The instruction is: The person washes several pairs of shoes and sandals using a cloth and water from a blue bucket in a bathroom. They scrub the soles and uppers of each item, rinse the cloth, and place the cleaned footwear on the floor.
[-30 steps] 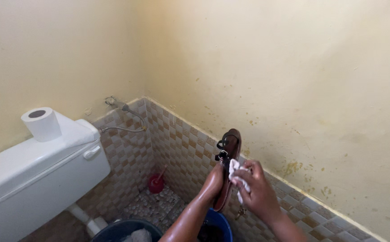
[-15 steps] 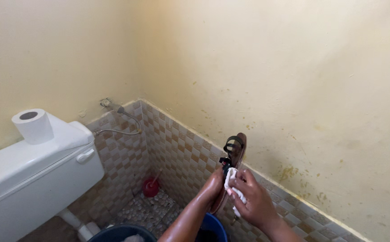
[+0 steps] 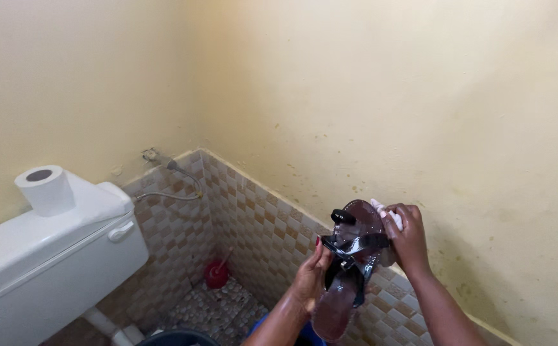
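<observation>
While you hold it up in front of the corner, the dark brown, glossy wet sandal with black straps [image 3: 349, 269] shows you its footbed: a flat, translucent-looking brown sole, a black toe loop near its upper end and black crossing straps with a small buckle over its middle. Its long axis runs steeply, from the rounded toe end up and slightly right, near the yellow painted wall [image 3: 420, 96], down and left to the heel end low in the view. The strap side faces you.

Your left hand [image 3: 309, 279] has its grip closed on the sandal's left edge at about mid-length, fingers wrapped behind it and the thumb at the front. Your right hand [image 3: 409, 236] grips the upper right edge of the sandal, its fingers curled tight over a small white cloth [image 3: 381, 211] that pokes out against the toe end.

Below the sandal, at the near edge, a blue plastic bucket [image 3: 304, 333] shows only a sliver of rim; what is in it cannot be seen. Left of it, a dark round basin [image 3: 179, 336] barely enters the view, contents likewise hidden.

Far left, a white toilet cistern [image 3: 48, 256] carries a white toilet paper roll [image 3: 45, 190] standing upright on its lid. On the pebble floor by the brown checkered wall tiles [image 3: 227, 211] sits a small red plunger [image 3: 216, 272].
</observation>
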